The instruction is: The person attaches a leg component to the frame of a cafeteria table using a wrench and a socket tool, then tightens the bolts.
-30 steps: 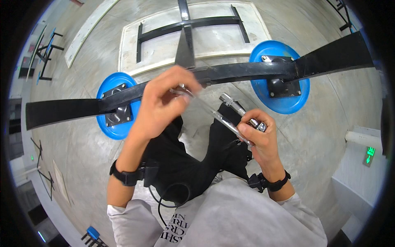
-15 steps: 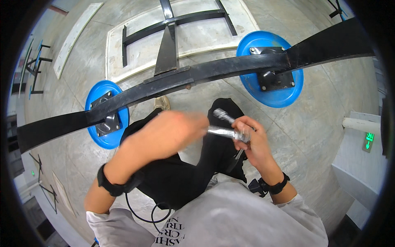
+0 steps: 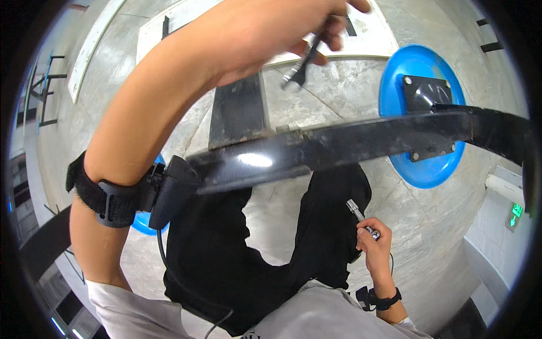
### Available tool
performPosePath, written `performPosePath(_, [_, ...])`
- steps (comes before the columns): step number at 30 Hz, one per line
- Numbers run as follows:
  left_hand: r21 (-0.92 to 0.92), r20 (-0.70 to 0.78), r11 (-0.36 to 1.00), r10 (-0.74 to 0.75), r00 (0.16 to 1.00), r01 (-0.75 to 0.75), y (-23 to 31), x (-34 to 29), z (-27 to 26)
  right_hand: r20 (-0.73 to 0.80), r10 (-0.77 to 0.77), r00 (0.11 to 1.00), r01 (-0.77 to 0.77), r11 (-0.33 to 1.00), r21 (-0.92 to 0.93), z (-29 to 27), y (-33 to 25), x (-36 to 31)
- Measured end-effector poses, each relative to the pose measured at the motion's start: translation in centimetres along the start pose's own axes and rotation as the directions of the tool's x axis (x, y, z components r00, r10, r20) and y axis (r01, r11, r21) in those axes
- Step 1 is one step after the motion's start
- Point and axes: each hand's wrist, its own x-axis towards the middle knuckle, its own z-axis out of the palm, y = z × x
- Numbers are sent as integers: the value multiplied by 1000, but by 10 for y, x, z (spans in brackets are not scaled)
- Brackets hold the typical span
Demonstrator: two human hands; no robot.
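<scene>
**Two tools, two hands, far apart over the black bar**

We hold our left hand (image 3: 271,28) high, close to the camera, above the long black bar (image 3: 350,144) that crosses the view. Its fingers are curled and pinch the top end of a small dark wrench (image 3: 302,62). The wrench hangs down from the fingers, with its long axis slanted toward lower left, and its bright open end points to the grey floor (image 3: 339,85). The picture is blurred here, so we cannot tell exactly how many fingers press on it.

Our right hand (image 3: 375,254) is low, near our body and beside the black trouser leg (image 3: 327,226). It is closed in a fist around the handle of a metal socket driver (image 3: 360,217). The shaft of this tool rises up and a little left out of the fist, toward the underside of the bar.

The two tools are well apart, with the bar between them. The right hand is nearer to the bolted black plate (image 3: 432,116) on the blue disc (image 3: 418,164); the left hand is nearer to the flat dark upright (image 3: 237,107) behind the bar. A black band (image 3: 104,198) sits on the left wrist.
</scene>
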Motion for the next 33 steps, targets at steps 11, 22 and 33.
performPosePath(11, [366, 362, 849, 247, 899, -381, -29, 16, -18, -26, 100, 995, -102, 989, -103, 17, 4, 18])
performPosePath(22, [324, 385, 807, 365, 848, -494, -43, 14, -4, -32, 58, 998, -63, 986, -155, 12, 7, 17])
performPosePath(33, [269, 268, 788, 491, 829, -554, -47, -6, 24, -21, 21, 1000, -24, 986, -163, 9, 11, 11])
